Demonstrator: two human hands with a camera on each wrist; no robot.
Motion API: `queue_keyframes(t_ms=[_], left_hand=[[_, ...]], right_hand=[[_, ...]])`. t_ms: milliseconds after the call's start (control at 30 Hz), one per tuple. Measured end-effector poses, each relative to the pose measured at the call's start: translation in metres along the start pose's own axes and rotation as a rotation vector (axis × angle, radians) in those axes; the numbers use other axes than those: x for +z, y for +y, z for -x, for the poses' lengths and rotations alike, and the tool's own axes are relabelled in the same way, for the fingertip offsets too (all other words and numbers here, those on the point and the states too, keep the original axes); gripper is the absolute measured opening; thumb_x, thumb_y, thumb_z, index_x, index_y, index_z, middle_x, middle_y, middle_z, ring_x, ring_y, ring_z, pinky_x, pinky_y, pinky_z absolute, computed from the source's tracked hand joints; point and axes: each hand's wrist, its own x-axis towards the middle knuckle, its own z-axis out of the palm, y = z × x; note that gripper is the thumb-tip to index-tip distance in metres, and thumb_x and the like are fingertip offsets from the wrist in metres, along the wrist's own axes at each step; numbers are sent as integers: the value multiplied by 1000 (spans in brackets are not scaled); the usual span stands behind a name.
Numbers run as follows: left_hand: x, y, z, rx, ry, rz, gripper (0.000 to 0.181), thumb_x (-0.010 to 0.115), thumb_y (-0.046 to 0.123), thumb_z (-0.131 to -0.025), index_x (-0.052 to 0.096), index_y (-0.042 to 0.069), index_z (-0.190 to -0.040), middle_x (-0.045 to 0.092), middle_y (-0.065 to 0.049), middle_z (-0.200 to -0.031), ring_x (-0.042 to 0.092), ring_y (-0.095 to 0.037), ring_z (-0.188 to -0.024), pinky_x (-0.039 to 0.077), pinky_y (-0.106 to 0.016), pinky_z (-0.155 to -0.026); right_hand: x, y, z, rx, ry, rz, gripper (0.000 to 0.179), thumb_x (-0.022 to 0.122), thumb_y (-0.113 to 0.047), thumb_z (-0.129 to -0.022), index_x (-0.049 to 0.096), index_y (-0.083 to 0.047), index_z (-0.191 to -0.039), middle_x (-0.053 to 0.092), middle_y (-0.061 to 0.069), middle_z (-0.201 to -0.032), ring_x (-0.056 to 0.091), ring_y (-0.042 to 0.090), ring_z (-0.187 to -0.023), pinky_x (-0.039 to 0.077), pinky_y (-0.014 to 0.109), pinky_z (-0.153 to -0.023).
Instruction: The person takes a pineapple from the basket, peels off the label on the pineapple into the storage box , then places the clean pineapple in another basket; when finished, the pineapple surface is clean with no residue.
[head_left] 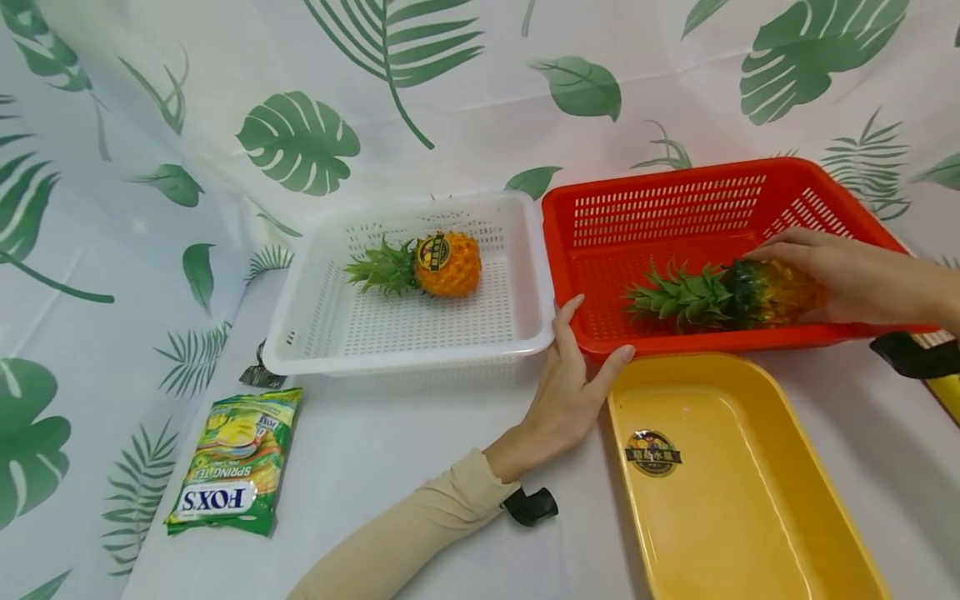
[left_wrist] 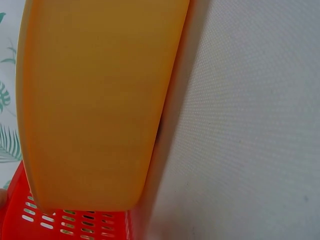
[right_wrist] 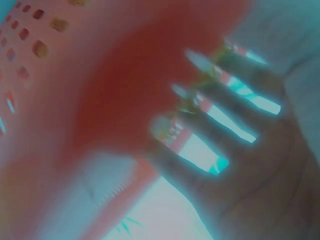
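Inside the red basket (head_left: 600, 287), the right hand (head_left: 862, 275) grips 1 pineapple (head_left: 772, 293) (base hidden); left hand (head_left: 562, 404) splayed.

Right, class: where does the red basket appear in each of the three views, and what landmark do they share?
Head: the red basket is on the right, around mid-height, beyond the yellow tray.
Left wrist: part of the red basket, bottom-left corner, below the yellow tray.
Right wrist: the red basket, blurred, from upper left to centre.
Shared landmark: green leaf-print cloth, at the left edge in left wrist, bottom in right wrist.
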Motion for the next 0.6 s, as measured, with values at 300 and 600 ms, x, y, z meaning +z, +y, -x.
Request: queue_keyframes(t_ms=[300,600], left_hand=[[0,1,1,3,-3,0,79,61,44,-104,15,19,-164,28,-14,-168,28,-22,-155,22,-43,-127],[0,2,2,-1,-7,-7,77,58,45,-105,15,18,-164,30,-18,-166,31,-23,-153,24,-41,-127]], right_hand=[[-22,-16,1,-25,12,-22,82,97,-6,-68,57,1,-139,58,23,-132,51,44,-120,58,61,-87],[-49,-44,11,-60,156,-12,68,91,-3,-77,59,-1,-137,56,22,-131,55,45,-113,55,67,-86]])
